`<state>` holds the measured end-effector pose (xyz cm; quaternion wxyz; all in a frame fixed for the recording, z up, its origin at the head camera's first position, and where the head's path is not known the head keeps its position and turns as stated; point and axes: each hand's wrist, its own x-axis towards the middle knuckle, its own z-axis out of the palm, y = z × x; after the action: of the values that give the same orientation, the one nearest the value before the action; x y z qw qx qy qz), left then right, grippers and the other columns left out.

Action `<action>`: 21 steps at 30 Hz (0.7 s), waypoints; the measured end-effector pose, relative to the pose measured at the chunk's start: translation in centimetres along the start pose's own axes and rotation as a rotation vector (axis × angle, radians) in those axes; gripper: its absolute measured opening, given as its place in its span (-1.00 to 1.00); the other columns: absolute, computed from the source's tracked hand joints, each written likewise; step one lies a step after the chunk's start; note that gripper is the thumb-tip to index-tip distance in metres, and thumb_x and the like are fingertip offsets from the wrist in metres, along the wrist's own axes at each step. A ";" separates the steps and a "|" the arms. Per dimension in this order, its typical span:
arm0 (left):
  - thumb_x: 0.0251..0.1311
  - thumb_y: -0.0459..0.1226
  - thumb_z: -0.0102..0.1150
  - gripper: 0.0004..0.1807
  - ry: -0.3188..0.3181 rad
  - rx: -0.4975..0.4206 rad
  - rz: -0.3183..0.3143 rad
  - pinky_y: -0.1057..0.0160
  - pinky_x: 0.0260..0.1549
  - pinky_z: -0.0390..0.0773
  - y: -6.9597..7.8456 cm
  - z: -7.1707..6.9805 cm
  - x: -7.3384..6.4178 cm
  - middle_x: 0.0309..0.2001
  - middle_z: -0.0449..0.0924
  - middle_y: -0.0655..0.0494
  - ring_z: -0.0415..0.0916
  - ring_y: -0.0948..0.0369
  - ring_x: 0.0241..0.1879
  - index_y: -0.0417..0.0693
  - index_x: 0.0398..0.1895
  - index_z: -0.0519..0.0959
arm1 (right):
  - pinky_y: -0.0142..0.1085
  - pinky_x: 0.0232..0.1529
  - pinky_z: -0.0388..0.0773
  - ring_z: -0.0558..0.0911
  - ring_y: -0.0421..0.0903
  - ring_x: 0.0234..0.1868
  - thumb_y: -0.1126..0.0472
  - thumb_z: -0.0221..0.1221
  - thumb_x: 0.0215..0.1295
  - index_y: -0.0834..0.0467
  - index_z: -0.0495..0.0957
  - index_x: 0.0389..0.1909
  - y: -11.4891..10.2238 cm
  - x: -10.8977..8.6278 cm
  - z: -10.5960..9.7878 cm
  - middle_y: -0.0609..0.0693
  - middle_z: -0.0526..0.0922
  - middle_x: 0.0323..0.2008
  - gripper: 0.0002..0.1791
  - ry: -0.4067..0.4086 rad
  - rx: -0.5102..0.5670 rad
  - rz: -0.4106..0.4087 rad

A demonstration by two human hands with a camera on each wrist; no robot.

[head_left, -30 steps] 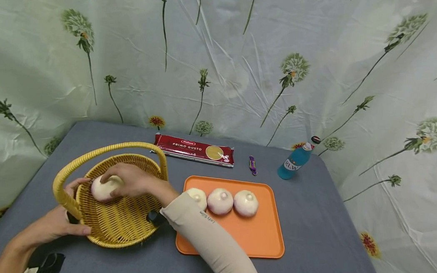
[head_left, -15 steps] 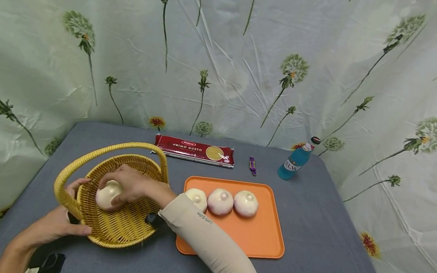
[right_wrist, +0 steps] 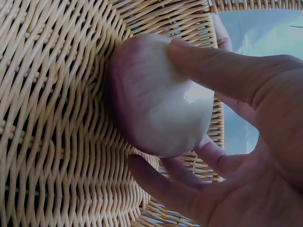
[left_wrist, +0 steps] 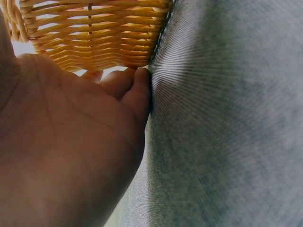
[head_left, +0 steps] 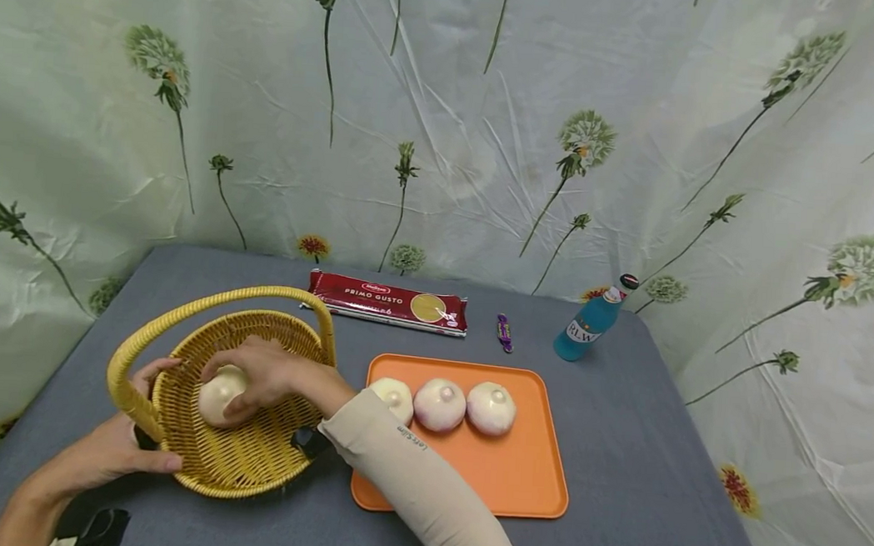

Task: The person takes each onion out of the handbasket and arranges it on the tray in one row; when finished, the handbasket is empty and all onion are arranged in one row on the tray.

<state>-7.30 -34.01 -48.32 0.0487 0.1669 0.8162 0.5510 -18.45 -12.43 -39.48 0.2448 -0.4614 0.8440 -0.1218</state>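
Note:
A round white turnip (head_left: 221, 397) with a purple end is inside the yellow wicker basket (head_left: 237, 469). My right hand (head_left: 269, 371) reaches in over the rim and holds the turnip, thumb on one side and fingers round the other. In the right wrist view the turnip (right_wrist: 161, 101) is close against the weave; whether it bears on the bottom I cannot tell. My left hand (head_left: 114, 445) grips the basket's left side by the handle's base, thumb at the front. The left wrist view shows its fingertips under the basket (left_wrist: 104, 38).
An orange tray (head_left: 499, 486) right of the basket bears three similar turnips (head_left: 440, 404) in a row, one partly behind my right sleeve. Behind lie a red pasta pack (head_left: 388, 302) and a purple wrapped candy (head_left: 504, 332). A blue bottle (head_left: 587, 326) stands at the back right.
Inside the basket, my right hand has shifted the turnip a little to the right and nearer to me. My left hand has kept its grip on the basket.

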 end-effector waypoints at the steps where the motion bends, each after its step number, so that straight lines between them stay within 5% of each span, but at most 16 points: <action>1: -0.02 -0.48 0.40 0.22 -0.001 -0.002 0.002 0.59 -0.09 0.33 0.0 0.0 0.0 0.31 -0.07 -0.14 0.17 0.66 0.16 0.14 0.55 -0.25 | -0.55 -0.04 0.18 0.31 -0.34 0.10 0.02 0.39 0.23 -0.22 0.50 0.26 0.0 -0.1 0.0 -0.25 0.52 0.09 -0.44 -0.005 0.016 0.010; 15: -0.03 -0.48 0.41 0.24 0.001 0.041 -0.009 0.56 -0.13 0.34 0.1 0.0 0.0 0.28 -0.04 -0.14 0.20 0.64 0.11 0.14 0.55 -0.26 | -0.58 0.04 0.20 0.27 -0.30 0.28 0.10 0.33 0.31 -0.09 0.47 0.31 0.1 -1.7 -0.5 -0.17 0.45 0.29 -0.45 0.062 0.147 -0.106; 21: -0.07 -0.51 0.41 0.25 0.024 0.052 -0.003 0.62 -0.11 0.32 -0.1 0.0 0.0 0.29 -0.06 -0.12 0.16 0.68 0.12 0.14 0.55 -0.24 | -0.61 -0.06 0.28 0.39 -0.34 0.10 0.09 0.33 0.31 -0.08 0.45 0.32 0.1 -3.0 -0.6 -0.14 0.50 0.18 -0.44 0.098 0.156 -0.133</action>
<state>-7.34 -34.04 -48.45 0.0356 0.1603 0.8311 0.5313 -17.47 -9.83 -38.10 0.2296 -0.4893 0.8105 -0.2256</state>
